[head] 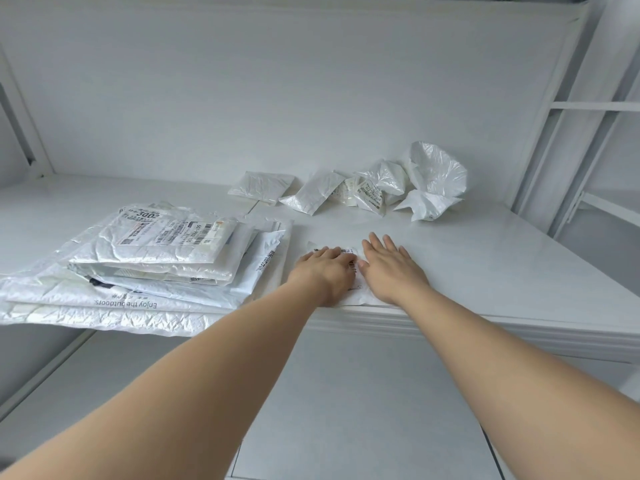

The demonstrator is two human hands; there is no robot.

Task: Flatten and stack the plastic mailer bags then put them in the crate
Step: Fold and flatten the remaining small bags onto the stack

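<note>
Small mailer (pixel 360 294), just right of stack (pixel 156 258): my left hand (pixel 323 271) and right hand (pixel 391 268) press it flat, fingers straight. Crumpled bags (pixel 398 188) beyond stack.

The stacked mailer bags (pixel 138 268) are thin white plastic film, wrinkled and softly glossy, with highlights along the creases. The shipping label (pixel 173 230) on top looks like matt paper. The crumpled bags (pixel 436 171) behind are the same crinkly, shiny plastic. The white shelf top (pixel 485 251) is smooth and matt, possibly painted metal.
</note>
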